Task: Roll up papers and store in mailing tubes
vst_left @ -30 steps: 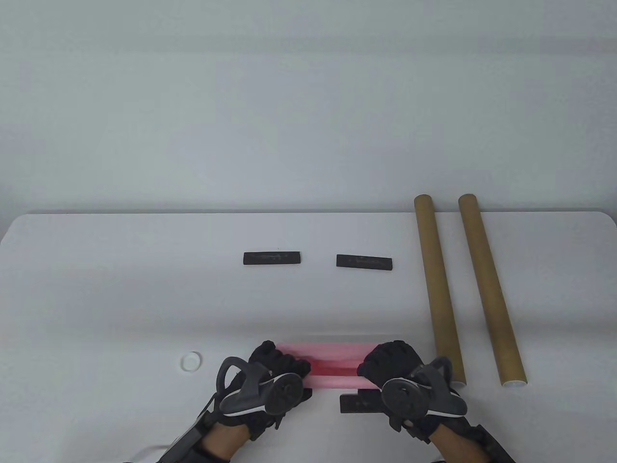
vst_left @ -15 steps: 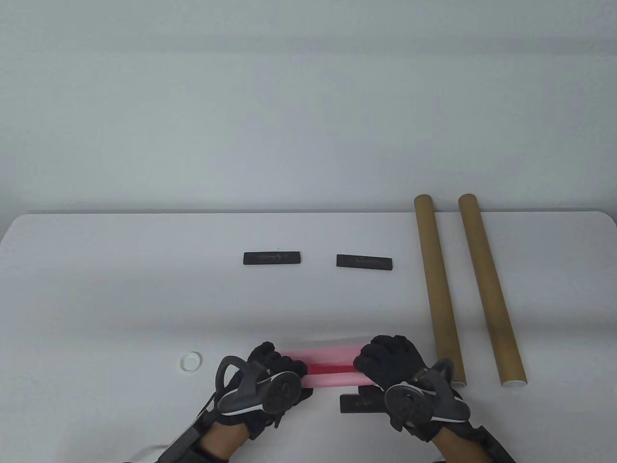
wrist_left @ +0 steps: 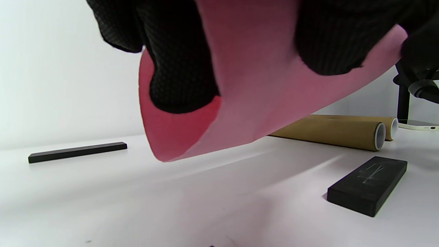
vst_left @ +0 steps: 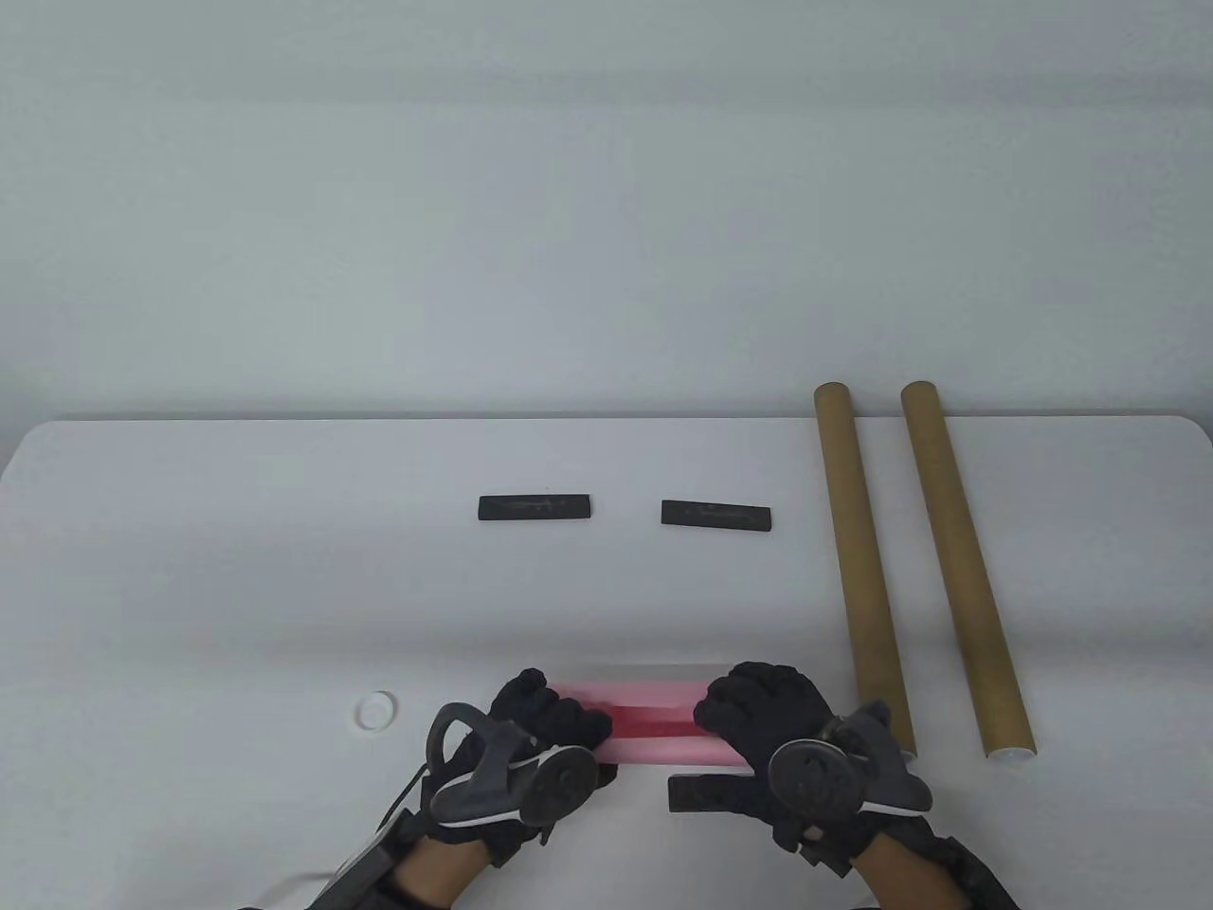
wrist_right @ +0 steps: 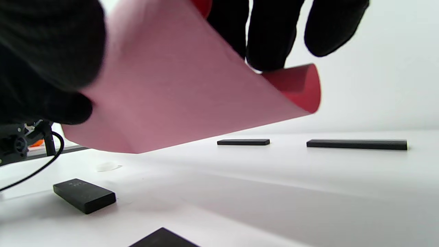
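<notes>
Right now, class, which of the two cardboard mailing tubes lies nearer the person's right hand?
The inner tube, lying beside the right hand; the outer tube lies farther right.

High table view (wrist views low)

Black bar (vst_left: pixel 701 791) half under right hand (vst_left: pixel 772 725)

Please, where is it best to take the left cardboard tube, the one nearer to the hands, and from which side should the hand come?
Probably grip the left tube around its round body close to its near end, coming from above with the right hand, which is beside it. It lies flat on the table, with a gap to the other tube for fingers. Both hands now hold the pink paper.
</notes>
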`<control>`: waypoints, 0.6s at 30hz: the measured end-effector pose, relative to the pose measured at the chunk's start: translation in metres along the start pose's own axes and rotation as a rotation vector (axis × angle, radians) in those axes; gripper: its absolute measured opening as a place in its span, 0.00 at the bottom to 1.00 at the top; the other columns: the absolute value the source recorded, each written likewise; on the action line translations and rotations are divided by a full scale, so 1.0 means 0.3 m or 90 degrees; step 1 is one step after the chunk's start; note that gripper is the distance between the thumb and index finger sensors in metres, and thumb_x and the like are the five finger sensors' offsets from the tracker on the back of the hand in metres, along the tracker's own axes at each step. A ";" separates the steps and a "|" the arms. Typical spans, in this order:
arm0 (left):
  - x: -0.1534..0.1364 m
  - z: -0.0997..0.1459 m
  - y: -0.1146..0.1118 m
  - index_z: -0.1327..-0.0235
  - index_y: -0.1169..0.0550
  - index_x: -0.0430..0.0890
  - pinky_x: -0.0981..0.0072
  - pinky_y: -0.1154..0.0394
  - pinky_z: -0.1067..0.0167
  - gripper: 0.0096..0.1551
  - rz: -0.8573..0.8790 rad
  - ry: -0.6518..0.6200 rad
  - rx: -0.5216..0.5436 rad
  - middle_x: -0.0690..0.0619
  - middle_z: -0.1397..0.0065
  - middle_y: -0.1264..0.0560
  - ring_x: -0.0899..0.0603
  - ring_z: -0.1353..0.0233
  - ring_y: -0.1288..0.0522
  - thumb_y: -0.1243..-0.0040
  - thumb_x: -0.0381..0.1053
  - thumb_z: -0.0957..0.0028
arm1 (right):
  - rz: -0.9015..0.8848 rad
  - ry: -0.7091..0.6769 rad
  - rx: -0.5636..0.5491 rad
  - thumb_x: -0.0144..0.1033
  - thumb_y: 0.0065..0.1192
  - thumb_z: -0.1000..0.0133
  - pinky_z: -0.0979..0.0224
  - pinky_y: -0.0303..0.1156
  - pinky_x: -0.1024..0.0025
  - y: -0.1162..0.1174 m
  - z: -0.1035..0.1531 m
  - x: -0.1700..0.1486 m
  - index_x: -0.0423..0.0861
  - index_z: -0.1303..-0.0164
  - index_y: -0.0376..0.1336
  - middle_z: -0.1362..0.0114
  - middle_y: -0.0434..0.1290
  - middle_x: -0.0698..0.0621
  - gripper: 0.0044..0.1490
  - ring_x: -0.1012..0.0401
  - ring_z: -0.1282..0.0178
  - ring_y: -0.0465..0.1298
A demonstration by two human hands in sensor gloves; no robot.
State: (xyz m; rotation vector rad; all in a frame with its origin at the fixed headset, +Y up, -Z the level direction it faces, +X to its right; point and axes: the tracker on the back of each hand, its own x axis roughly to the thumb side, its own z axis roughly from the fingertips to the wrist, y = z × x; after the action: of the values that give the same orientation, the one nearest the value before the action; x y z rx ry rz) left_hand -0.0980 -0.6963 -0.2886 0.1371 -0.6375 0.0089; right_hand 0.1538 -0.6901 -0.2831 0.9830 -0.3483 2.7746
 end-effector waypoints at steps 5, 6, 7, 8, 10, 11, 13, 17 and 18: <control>0.000 0.002 -0.002 0.43 0.21 0.57 0.47 0.28 0.29 0.35 -0.009 0.003 0.007 0.59 0.49 0.15 0.50 0.46 0.13 0.37 0.72 0.61 | 0.003 0.005 -0.015 0.56 0.72 0.49 0.25 0.68 0.33 -0.006 -0.003 0.000 0.49 0.43 0.75 0.32 0.78 0.47 0.31 0.43 0.26 0.76; 0.006 0.004 0.005 0.40 0.23 0.57 0.45 0.30 0.28 0.36 -0.034 0.000 0.019 0.57 0.43 0.17 0.48 0.40 0.15 0.35 0.71 0.61 | -0.008 0.007 -0.007 0.60 0.69 0.49 0.26 0.69 0.33 -0.007 -0.004 -0.004 0.49 0.47 0.76 0.35 0.80 0.48 0.31 0.43 0.28 0.78; 0.009 0.005 0.010 0.39 0.25 0.57 0.45 0.30 0.28 0.37 -0.051 -0.002 0.029 0.57 0.42 0.18 0.49 0.39 0.16 0.34 0.70 0.62 | -0.016 0.004 -0.003 0.63 0.66 0.50 0.27 0.70 0.34 -0.008 -0.004 -0.006 0.49 0.51 0.78 0.39 0.82 0.48 0.32 0.44 0.31 0.80; 0.014 0.008 0.016 0.38 0.25 0.57 0.45 0.30 0.28 0.37 -0.064 -0.007 0.041 0.57 0.42 0.18 0.49 0.40 0.16 0.33 0.69 0.61 | -0.032 0.007 -0.002 0.66 0.62 0.50 0.28 0.71 0.34 -0.008 -0.005 -0.010 0.49 0.56 0.80 0.42 0.84 0.49 0.34 0.44 0.34 0.82; 0.019 0.010 0.021 0.40 0.24 0.57 0.46 0.30 0.29 0.35 -0.063 -0.009 0.045 0.58 0.45 0.17 0.50 0.43 0.15 0.32 0.67 0.61 | -0.062 0.014 0.010 0.68 0.60 0.51 0.30 0.72 0.34 -0.008 -0.007 -0.017 0.48 0.60 0.81 0.45 0.85 0.47 0.37 0.44 0.37 0.83; 0.019 0.011 0.022 0.42 0.23 0.57 0.46 0.29 0.29 0.34 -0.057 -0.009 0.043 0.59 0.48 0.16 0.51 0.45 0.14 0.33 0.68 0.61 | -0.065 0.017 0.014 0.69 0.60 0.51 0.30 0.72 0.34 -0.008 -0.007 -0.018 0.47 0.58 0.81 0.44 0.85 0.47 0.38 0.43 0.37 0.83; 0.013 0.010 0.020 0.45 0.20 0.56 0.47 0.28 0.30 0.32 -0.042 -0.011 0.033 0.60 0.55 0.14 0.53 0.51 0.12 0.34 0.69 0.61 | -0.039 0.018 -0.007 0.69 0.65 0.52 0.28 0.70 0.33 -0.010 -0.001 -0.014 0.46 0.43 0.76 0.33 0.79 0.45 0.42 0.40 0.29 0.77; -0.002 0.004 0.015 0.50 0.17 0.55 0.48 0.26 0.31 0.32 -0.007 -0.004 0.013 0.61 0.62 0.13 0.54 0.58 0.11 0.37 0.72 0.62 | 0.035 -0.003 -0.030 0.57 0.74 0.51 0.24 0.65 0.31 -0.018 0.003 0.004 0.49 0.30 0.67 0.23 0.71 0.46 0.42 0.39 0.21 0.70; -0.003 0.004 0.015 0.50 0.17 0.55 0.48 0.26 0.31 0.33 -0.007 -0.005 0.013 0.61 0.63 0.13 0.54 0.59 0.11 0.38 0.72 0.62 | 0.025 -0.003 -0.036 0.55 0.75 0.50 0.24 0.65 0.31 -0.018 0.003 0.007 0.50 0.31 0.68 0.24 0.72 0.46 0.39 0.40 0.21 0.71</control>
State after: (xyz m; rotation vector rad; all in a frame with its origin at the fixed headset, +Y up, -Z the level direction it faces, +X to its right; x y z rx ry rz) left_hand -0.0997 -0.6920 -0.2878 0.1606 -0.6453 0.0042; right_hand 0.1541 -0.6851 -0.2803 0.9792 -0.4487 2.7810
